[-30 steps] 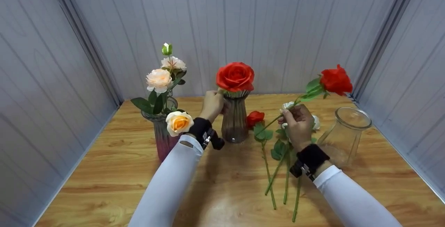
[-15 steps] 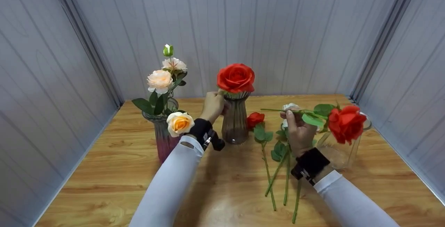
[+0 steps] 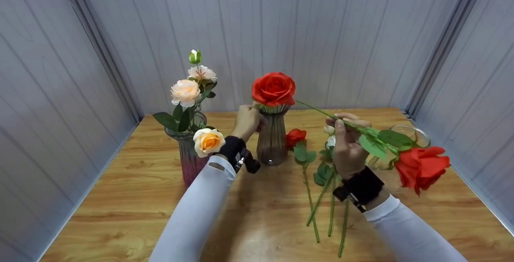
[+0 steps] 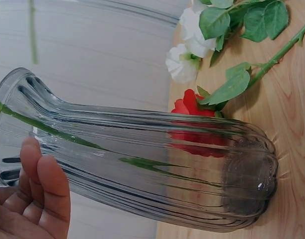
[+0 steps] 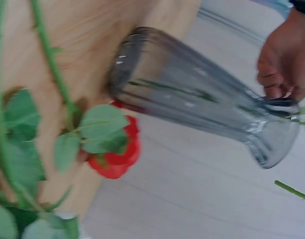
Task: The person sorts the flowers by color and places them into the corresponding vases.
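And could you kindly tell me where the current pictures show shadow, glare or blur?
Head view: a dark shadow lies on the table beside the left sleeve, with pale glare nearby; left wrist view: small bright glints on the grey vase, and a blurred stem at top left; right wrist view: soft overall, including the leaves by the red flower.

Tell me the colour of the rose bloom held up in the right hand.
Red; the rose in the right hand shows best in the head view.
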`<act>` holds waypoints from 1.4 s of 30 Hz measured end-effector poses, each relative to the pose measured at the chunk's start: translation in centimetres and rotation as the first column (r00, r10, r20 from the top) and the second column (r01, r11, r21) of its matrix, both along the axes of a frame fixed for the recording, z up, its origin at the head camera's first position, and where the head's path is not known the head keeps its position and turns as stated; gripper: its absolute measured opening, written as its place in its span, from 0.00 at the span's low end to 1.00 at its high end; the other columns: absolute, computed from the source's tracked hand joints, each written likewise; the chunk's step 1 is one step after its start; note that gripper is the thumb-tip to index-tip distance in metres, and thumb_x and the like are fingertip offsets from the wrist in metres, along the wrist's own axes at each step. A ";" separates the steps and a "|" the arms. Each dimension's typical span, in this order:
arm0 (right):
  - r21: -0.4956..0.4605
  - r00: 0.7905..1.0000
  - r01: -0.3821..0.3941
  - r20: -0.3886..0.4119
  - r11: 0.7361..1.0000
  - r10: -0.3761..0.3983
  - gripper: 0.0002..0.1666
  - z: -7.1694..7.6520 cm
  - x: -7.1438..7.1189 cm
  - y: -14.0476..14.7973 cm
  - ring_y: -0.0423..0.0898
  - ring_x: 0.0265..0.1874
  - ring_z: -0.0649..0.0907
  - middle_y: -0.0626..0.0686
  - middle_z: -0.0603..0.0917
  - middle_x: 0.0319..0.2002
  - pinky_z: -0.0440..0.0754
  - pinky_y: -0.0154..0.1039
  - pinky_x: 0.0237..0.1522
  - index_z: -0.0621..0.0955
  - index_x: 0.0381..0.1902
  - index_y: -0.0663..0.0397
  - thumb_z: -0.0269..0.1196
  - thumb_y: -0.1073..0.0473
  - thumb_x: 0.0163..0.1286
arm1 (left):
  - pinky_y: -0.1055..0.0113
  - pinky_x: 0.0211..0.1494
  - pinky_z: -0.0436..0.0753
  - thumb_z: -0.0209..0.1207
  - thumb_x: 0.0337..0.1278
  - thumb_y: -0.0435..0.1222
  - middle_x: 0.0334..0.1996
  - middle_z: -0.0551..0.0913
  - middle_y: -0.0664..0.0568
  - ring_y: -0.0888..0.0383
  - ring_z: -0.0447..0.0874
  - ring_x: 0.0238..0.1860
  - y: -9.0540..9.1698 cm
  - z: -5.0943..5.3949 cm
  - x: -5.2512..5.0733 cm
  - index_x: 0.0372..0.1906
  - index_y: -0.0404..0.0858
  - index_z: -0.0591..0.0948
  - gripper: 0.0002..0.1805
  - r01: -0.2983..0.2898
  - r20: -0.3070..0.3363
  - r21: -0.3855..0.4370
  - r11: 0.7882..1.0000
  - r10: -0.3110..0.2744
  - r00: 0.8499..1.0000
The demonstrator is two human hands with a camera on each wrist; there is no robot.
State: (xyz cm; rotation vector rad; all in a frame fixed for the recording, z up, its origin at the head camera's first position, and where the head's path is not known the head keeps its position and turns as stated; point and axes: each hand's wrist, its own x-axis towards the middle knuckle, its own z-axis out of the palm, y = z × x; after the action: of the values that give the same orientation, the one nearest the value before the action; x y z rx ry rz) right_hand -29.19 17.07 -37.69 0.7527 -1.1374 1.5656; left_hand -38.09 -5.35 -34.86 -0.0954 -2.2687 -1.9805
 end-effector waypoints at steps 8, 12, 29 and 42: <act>0.071 1.000 0.001 0.019 0.997 -0.002 0.07 1.6 -0.2 -1.2 0.45 0.39 0.93 0.57 0.89 0.44 0.92 0.40 0.48 0.76 0.45 0.82 0.52 0.81 0.73 | 0.71 0.17 0.78 0.42 0.89 0.38 0.10 0.78 0.55 0.63 0.76 0.10 0.0 0.0 -0.3 0.21 0.35 0.81 0.32 0.003 0.006 -0.024 1.000 -0.003 1.000; 0.116 0.999 -0.014 0.049 0.993 0.009 0.07 1.8 -1.0 -1.8 0.42 0.38 0.93 0.54 0.90 0.43 0.93 0.39 0.46 0.77 0.44 0.84 0.52 0.81 0.73 | 0.70 0.16 0.78 0.42 0.89 0.38 0.09 0.78 0.55 0.64 0.75 0.10 0.0 -0.1 -0.3 0.19 0.35 0.81 0.33 0.008 0.004 -0.003 1.000 -0.008 1.000; 0.427 0.952 0.225 0.096 0.876 -0.292 0.06 2.5 -4.1 -3.1 0.52 0.34 0.91 0.63 0.89 0.36 0.90 0.32 0.45 0.87 0.44 0.68 0.64 0.74 0.76 | 0.70 0.17 0.78 0.42 0.91 0.41 0.10 0.77 0.54 0.63 0.75 0.11 0.0 0.0 -0.2 0.21 0.35 0.81 0.34 0.017 0.003 0.028 0.999 -0.018 1.000; 0.609 0.894 0.074 0.310 0.789 -0.323 0.18 3.0 -5.3 -4.7 0.50 0.24 0.75 0.57 0.76 0.20 0.71 0.39 0.37 0.81 0.24 0.64 0.66 0.65 0.77 | 0.70 0.18 0.78 0.39 0.86 0.34 0.10 0.77 0.55 0.63 0.75 0.11 0.1 0.1 -0.2 0.19 0.34 0.83 0.33 -0.006 0.012 -0.015 1.000 0.007 1.000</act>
State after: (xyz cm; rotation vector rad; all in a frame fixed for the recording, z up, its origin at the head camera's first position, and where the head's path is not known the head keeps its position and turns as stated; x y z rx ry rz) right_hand -34.53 12.39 -34.69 0.6777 -2.0012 1.2049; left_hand -38.32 -5.27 -34.76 -0.0776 -2.2884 -1.9667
